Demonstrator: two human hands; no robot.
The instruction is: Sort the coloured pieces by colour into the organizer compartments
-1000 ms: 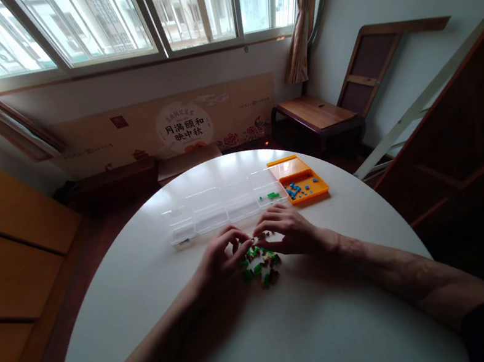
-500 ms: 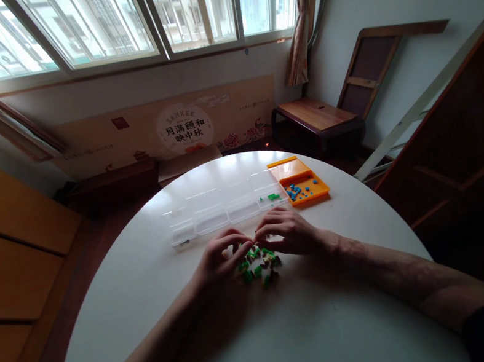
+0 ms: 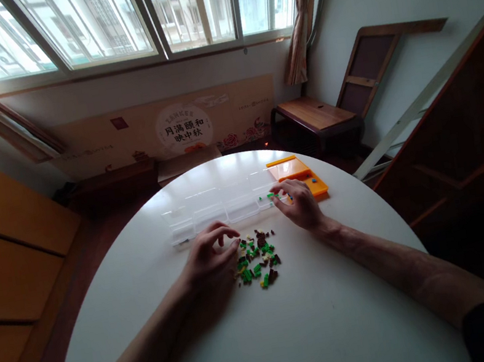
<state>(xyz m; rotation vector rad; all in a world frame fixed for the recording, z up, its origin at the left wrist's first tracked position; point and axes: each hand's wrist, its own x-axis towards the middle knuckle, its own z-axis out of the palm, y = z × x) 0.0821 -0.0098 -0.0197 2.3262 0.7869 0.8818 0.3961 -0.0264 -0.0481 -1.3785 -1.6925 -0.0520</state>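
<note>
A heap of small green, brown and tan pieces lies on the round white table. My left hand rests at the heap's left edge, fingers curled with the tips close together; whether it pinches a piece is too small to tell. My right hand reaches to the right end of a clear compartment box, fingertips over the cell that holds a few green pieces. Whether it holds a piece is hidden. An orange tray with blue pieces sits just behind that hand.
A low wooden side table and a leaning wooden frame stand beyond the table at right. A printed cardboard panel runs along the wall under the windows. Wooden furniture flanks the table at left and right.
My right hand has left the heap and moved up and right to the clear box's right end. My left hand stays at the heap, shifted slightly back.
</note>
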